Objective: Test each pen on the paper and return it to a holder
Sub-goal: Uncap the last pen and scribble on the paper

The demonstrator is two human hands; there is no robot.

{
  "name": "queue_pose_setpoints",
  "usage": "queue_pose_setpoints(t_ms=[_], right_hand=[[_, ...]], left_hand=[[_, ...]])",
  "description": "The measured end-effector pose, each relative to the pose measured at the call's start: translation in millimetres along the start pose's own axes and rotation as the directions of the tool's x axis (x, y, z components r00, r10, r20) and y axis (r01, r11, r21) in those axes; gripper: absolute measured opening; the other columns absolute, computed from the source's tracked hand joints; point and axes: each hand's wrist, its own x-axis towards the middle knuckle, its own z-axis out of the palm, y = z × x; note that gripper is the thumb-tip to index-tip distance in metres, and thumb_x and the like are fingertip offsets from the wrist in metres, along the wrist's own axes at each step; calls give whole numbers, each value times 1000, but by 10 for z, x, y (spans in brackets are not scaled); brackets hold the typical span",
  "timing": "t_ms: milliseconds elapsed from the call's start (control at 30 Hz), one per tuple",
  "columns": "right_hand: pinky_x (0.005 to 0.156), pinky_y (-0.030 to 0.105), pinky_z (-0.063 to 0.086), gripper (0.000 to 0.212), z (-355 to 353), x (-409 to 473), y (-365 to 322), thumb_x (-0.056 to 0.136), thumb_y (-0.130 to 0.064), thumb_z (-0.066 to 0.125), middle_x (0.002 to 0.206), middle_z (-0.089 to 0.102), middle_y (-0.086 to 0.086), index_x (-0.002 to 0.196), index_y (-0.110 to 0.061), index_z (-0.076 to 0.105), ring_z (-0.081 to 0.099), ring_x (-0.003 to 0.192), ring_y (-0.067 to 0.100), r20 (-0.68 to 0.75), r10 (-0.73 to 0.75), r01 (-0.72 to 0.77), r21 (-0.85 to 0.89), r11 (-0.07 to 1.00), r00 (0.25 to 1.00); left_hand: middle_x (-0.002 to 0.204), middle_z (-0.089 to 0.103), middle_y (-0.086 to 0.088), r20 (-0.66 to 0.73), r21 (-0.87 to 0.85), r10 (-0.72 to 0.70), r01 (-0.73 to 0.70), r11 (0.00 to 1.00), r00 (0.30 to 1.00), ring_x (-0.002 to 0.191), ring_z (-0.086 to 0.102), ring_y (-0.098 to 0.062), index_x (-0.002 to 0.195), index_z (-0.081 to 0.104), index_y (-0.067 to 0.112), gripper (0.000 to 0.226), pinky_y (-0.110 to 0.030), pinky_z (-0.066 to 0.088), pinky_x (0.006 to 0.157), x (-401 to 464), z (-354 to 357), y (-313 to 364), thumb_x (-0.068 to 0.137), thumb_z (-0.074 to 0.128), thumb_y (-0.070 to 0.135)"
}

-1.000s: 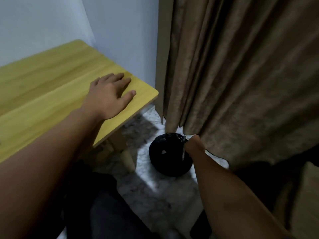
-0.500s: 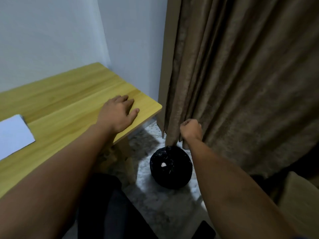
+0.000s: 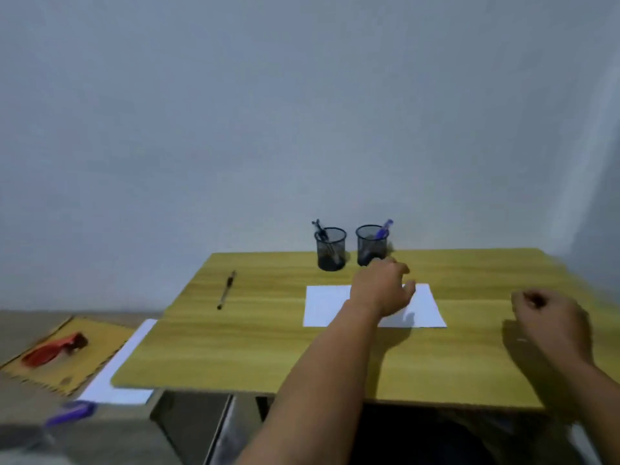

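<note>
Left of both hands (image 3: 382, 288), loose pen (image 3: 226, 290)

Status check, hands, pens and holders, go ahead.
Left hand open above white paper sheet; right hand curled, empty. Loose dark pen on wooden table. Nothing blocking it.

Only 1 view is given, a wide-angle head camera. It looks forward and slightly down from above the near edge of the yellow-green wooden table (image 3: 255, 350), facing the plain grey wall (image 3: 268, 112) behind the far edge. The tabletop fills the lower middle, close enough that both forearms enter from the bottom edge. The left corner and floor beside it show; the right side is blurred and bent by the lens.
</note>
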Motion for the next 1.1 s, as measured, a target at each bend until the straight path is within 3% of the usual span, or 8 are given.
queue_pose_setpoints(t_ms=[167,333,433,533,633,767,1000,1100], right_hand=[[63,38,43,27,1085,-406,-1079,97,-17,66,69,69,5,69,-18,67,62,70,32,269,-224,205,100,974,937],[60,32,42,36,2137,-845,-1998,96,-19,66,63,63,-3,61,-24,60,58,62,19,516,-368,341,151,928,773],[67,30,49,23,2704,-1074,-2455,94,-21,68,75,72,1,71,-18,71,67,74,23,651,-380,395,132,909,657],[73,32,56,16,3251,-1267,-2731,91,-24,69,85,76,3,82,-14,78,71,82,26,713,-364,414,113,903,599],[74,35,60,26,3698,-1426,-2930,87,-39,74,90,76,4,89,-13,76,71,85,29,743,-343,442,71,894,575],[50,29,33,49,4045,-1592,-3084,69,-64,78,78,56,-6,81,-24,53,61,77,25,727,-328,477,0,879,604],[50,29,34,28,3904,-1510,-3049,82,-36,74,78,58,-3,76,-21,51,51,64,17,764,-333,590,-77,804,553],[65,35,55,20,3637,-1372,-2907,87,-34,74,86,73,0,87,-15,68,68,80,23,796,-353,597,-12,802,491]], left_hand=[[130,64,2,-135,-30,-396,396,918,908,121,57,-22,127,67,25,37,-40,52,92,-648,-537,-1641,97,53,42],[123,65,1,-190,-5,-634,645,764,750,115,61,-24,123,69,25,33,-38,54,87,-1230,-721,-2895,96,53,36],[125,64,5,-204,-25,-656,666,746,727,116,60,-19,123,68,27,34,-36,52,89,-1333,-687,-3284,95,52,36],[124,65,6,-186,-29,-644,651,758,742,112,61,-18,121,71,27,32,-35,52,88,-1328,-581,-3556,95,54,35],[117,67,6,-182,9,-608,619,785,773,109,61,-18,115,74,29,28,-37,53,87,-1288,-507,-3727,95,55,32],[114,68,7,-196,-3,-569,580,815,799,111,60,-19,112,76,28,25,-40,52,90,-1257,-426,-3875,96,57,23],[129,65,-1,-212,-183,-616,588,788,759,117,62,-20,133,65,21,35,-38,51,99,-1279,-464,-3845,99,57,20],[145,55,2,-167,-210,-582,548,810,796,129,54,-18,146,53,25,48,-35,46,107,-1272,-494,-3670,98,58,18]])
